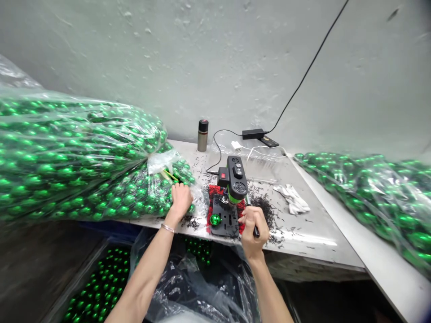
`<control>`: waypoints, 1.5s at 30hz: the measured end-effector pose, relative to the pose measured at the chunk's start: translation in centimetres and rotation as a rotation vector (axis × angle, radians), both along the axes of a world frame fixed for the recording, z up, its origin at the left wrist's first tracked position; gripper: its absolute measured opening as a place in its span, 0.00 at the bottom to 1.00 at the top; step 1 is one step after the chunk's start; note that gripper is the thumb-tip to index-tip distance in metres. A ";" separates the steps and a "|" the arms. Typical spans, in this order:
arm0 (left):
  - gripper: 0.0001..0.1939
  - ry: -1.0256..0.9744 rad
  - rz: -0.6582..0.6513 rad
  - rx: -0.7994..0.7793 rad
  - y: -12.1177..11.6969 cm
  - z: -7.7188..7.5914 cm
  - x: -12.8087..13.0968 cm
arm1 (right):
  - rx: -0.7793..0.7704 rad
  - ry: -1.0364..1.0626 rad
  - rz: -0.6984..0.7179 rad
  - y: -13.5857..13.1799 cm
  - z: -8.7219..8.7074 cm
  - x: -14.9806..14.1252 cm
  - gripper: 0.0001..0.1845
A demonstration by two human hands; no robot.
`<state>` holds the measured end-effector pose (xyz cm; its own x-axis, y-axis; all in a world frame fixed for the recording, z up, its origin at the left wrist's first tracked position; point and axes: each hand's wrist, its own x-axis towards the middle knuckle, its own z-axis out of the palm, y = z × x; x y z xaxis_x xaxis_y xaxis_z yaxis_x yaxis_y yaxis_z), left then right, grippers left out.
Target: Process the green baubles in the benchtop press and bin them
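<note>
At the mouth of a large clear bag of shiny green balls (128, 193), my left hand (182, 197) is closed with its fingers curled away from me. What it may hold is hidden. My right hand (255, 229) is wrapped round the black handle (256, 232) of a small bench drill press (237, 177), just right of its head. One green ball (215, 219) rests on the left side of the machine's black base plate (225, 229), apart from both hands. Red material (215, 192) lies under the base.
Black shavings (264, 211) litter the white table (316, 233). White gloves (292, 198) lie right, a bottle (202, 135) and power adapter (253, 133) at the back. Another bag of green balls (367, 188) is far right. Clear plastic (202, 287) hangs below the front edge.
</note>
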<state>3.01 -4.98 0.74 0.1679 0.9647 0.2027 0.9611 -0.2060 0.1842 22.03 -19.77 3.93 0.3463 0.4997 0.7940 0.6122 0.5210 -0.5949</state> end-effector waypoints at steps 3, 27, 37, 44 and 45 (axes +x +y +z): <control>0.16 0.044 0.016 -0.043 2.9 0.2 -0.2 | 0.000 -0.019 0.003 0.0 0.0 0.1 0.16; 0.14 -1.756 -0.001 -0.812 -3.9 -2.6 3.3 | 0.026 -0.106 -0.026 0.0 -0.4 0.3 0.15; 0.24 -1.480 -0.107 -0.552 -4.5 -4.7 6.8 | 0.034 -0.121 0.008 -0.1 -0.5 0.5 0.14; 0.26 -1.244 -0.179 -0.435 -6.0 -5.7 6.2 | 0.024 -0.138 0.014 -0.2 -0.5 0.6 0.14; 0.27 -1.245 -0.174 -0.444 -6.3 -5.9 6.0 | 0.023 -0.138 0.016 -0.2 -0.5 0.6 0.14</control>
